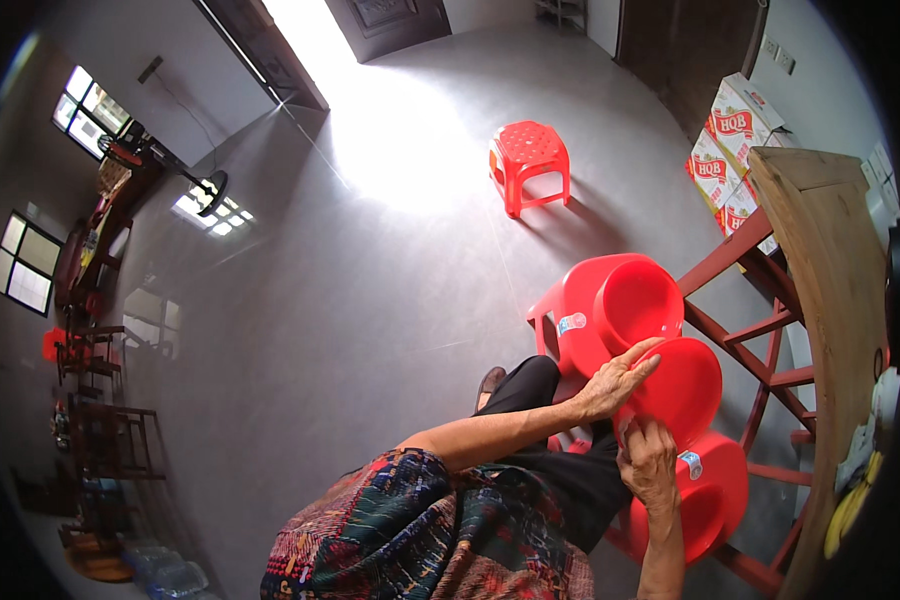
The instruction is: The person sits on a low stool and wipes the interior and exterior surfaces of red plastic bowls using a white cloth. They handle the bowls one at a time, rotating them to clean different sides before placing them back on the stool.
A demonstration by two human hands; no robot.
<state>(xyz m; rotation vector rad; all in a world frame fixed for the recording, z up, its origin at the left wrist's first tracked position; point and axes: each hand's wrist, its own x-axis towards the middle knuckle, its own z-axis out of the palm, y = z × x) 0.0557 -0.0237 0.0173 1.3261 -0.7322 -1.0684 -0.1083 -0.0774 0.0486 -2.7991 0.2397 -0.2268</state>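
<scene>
A round red plastic bowl [685, 385] is tilted between my hands, above two red stools. My left hand [612, 386] grips its left rim, with the fingers stretched along the edge. My right hand [652, 462] is closed at the near rim, fingers curled; something pale shows by the fingertips, too small to name. Just beyond, another round red bowl [642, 302] sits on a red plastic stool [577, 290] with a sticker. Nearer me, below my right hand, a second red stool [735, 470] also bears a sticker and a round red piece [698, 515], partly hidden by my forearm.
A small red stool [532, 148] stands alone on the grey floor [370, 260]. At right are a wooden tabletop [805, 330] on red-brown legs and stacked cartons [727, 150]. Chairs [118, 440] and a standing fan [210, 192] line the left side. A door [388, 25] stands at the top.
</scene>
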